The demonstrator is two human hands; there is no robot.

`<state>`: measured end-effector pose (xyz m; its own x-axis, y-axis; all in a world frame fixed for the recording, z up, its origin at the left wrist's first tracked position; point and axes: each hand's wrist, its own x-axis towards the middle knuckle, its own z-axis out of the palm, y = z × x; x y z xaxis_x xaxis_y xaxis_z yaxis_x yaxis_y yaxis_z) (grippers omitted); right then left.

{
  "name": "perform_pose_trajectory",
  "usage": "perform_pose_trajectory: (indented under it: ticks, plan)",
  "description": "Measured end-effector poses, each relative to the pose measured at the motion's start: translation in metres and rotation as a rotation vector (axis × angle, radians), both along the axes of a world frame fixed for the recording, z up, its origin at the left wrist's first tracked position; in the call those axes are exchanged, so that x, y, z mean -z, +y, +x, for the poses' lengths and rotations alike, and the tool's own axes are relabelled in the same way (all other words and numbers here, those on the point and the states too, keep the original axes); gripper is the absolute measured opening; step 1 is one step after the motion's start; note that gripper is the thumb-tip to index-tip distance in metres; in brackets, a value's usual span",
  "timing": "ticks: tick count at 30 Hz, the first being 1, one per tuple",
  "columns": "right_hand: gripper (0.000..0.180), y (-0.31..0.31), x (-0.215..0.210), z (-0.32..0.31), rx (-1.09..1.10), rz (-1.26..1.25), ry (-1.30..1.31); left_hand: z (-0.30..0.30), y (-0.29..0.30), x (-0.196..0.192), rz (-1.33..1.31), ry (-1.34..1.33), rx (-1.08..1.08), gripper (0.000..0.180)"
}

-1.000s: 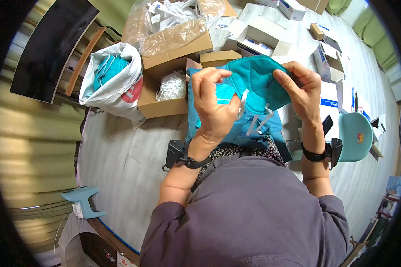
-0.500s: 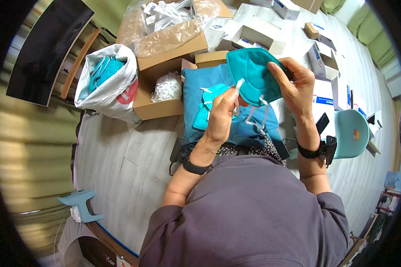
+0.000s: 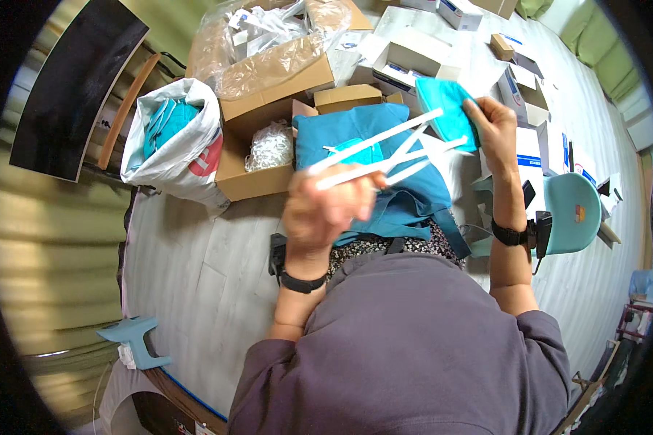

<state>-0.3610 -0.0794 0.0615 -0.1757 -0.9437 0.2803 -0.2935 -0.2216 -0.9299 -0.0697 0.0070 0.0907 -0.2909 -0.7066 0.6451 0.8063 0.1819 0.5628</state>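
Note:
My right hand pinches the edge of a teal face mask, held up above my lap. White elastic straps run taut from the mask to my left hand. That hand is smeared by motion, but its fingers are curled round the straps. Beneath lies a blue cloth spread over my lap. Another teal mask rests on it, partly hidden behind the straps and my left hand.
Left of my lap stands a white bag of teal masks. A cardboard box beside it holds a bundle of white straps. Behind is a plastic-lined carton. White boxes and a pale blue stool are at right.
My left hand has moved left and down, drawing the straps out taut. The mask has shifted right and turned in my right hand.

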Motion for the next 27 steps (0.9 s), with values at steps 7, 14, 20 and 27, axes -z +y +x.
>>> perform_pose_trajectory:
  ticks: [7,14,20,27]
  plan:
    - [0.023,0.016,0.044,0.033,-0.158,0.200,-0.099,0.006,-0.007,-0.020,0.534,0.111,0.289,0.070]
    - [0.014,0.022,0.073,0.006,0.031,0.180,0.412,-0.016,-0.010,0.008,0.664,-0.407,0.182,0.042]
    - [0.031,0.058,0.002,0.040,-0.345,0.176,0.073,-0.033,-0.012,0.045,0.660,-0.669,0.170,0.034]
    - [0.029,0.074,-0.009,0.056,-0.689,0.406,0.149,-0.022,0.001,0.040,0.506,-0.937,0.163,0.034]
